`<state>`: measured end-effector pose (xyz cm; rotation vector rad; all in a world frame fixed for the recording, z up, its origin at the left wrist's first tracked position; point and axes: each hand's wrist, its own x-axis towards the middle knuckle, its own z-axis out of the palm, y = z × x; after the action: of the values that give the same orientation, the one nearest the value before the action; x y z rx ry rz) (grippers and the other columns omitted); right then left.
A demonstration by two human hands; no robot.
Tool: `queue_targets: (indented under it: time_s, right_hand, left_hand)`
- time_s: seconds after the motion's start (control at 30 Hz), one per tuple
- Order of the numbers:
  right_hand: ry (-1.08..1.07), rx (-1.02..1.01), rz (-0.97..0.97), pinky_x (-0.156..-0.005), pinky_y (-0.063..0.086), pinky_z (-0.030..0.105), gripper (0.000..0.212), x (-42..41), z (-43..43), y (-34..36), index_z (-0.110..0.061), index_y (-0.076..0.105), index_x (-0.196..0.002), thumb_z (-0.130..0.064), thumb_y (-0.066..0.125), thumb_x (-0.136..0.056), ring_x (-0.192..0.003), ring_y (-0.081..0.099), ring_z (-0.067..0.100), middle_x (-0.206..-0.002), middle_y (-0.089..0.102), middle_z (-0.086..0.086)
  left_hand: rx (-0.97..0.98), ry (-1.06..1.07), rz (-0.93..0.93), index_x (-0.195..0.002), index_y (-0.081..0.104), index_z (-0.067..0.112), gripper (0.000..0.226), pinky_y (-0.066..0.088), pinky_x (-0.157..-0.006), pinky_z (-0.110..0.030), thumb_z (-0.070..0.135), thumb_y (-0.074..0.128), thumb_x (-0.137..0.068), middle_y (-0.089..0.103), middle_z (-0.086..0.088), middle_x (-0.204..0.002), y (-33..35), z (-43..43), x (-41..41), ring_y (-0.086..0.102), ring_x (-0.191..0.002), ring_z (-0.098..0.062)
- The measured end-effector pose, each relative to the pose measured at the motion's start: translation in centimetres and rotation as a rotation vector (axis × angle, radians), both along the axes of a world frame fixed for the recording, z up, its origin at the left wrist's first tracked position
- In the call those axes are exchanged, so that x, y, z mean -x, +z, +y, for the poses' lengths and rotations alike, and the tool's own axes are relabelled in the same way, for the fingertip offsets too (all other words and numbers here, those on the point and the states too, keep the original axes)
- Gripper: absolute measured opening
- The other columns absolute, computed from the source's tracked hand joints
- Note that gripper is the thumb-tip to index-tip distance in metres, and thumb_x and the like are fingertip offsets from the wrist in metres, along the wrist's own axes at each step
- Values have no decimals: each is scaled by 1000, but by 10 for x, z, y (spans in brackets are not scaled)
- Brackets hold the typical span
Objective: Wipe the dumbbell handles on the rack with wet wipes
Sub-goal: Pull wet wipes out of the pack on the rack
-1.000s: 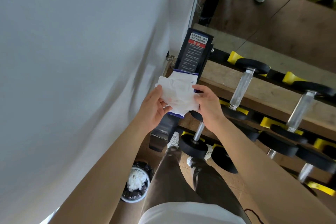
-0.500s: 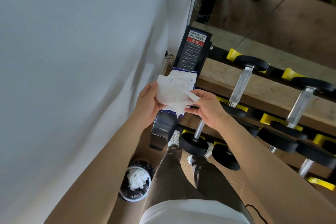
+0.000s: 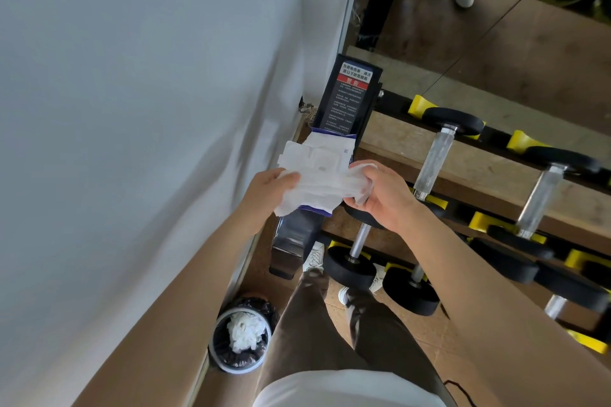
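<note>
Label (image 3: 353,92) on the rack (image 3: 393,101) reads 警告 (red band).

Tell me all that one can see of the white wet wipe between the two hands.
The wet wipe is a thin, white, creased sheet, stretched sideways between both hands. The right hand grips its bunched right end; the left hand holds its left end, with the white-and-blue wipes pack directly behind it. It is held up in the air; nothing else touches it.

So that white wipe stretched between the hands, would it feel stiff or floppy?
Probably floppy: the wipe crumples where the right hand pinches it, while the left hand grips the pack. Likely very light, as a fingertip pinch carries it. It looks thin, almost see-through at the bunched end, so a hard tug might tear it.
</note>
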<state>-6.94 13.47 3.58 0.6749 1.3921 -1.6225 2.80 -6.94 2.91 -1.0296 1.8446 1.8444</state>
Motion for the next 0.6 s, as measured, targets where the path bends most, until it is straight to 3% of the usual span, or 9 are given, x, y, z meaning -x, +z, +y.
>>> queue_targets:
  time_s: [0.1,0.2,0.27,0.33,0.4,0.53,0.6]
  right_hand:
    - [-43,-6,-55,-84,59,43,28,2,7,0,-13,58,-127,-11,50,-100,-117,60,33,-130,59,17]
    - [-39,7,-39,-85,59,39,29,4,12,3,-13,59,-125,-7,54,-97,-115,58,32,-128,56,16]
    - [-11,-15,6,-81,60,35,30,7,13,1,-12,58,-122,1,53,-95,-116,58,33,-128,56,15]
    - [21,-68,52,-77,59,31,33,11,10,-2,-9,57,-121,8,51,-93,-115,60,32,-128,57,15]
    - [53,-108,89,-81,59,30,30,15,5,-4,-8,60,-113,11,51,-92,-114,62,29,-126,59,13]
    - [172,-93,163,-94,58,37,33,21,-8,-2,-11,63,-109,14,49,-92,-115,63,25,-125,63,8]
    - [230,-79,190,-97,57,39,39,26,-14,-3,-12,61,-111,17,49,-88,-114,63,25,-121,64,6]
  left_hand:
    - [-148,223,18,-85,68,13,14,48,-73,-33,27,69,-90,70,-7,-87,3,-1,-3,65,-88,-25]
    - [8,332,65,-76,70,14,12,54,-69,-32,15,77,-85,73,-1,-75,8,0,-1,69,-79,-22]
    - [113,299,50,-68,62,19,17,57,-69,-37,12,76,-75,69,-5,-74,4,1,5,67,-77,-26]
    - [142,208,20,-88,58,20,22,53,-61,-34,15,67,-69,65,-10,-92,-2,6,12,63,-81,-26]
    - [246,53,17,-111,50,19,43,47,-63,-30,23,66,-71,61,-6,-104,-12,12,18,60,-89,-22]
    - [555,-350,67,-131,47,29,55,44,-66,-28,29,71,-82,61,6,-105,-30,25,21,60,-90,-19]
    - [617,-455,50,-138,50,32,51,46,-74,-27,36,66,-90,65,6,-118,-41,31,22,62,-100,-19]
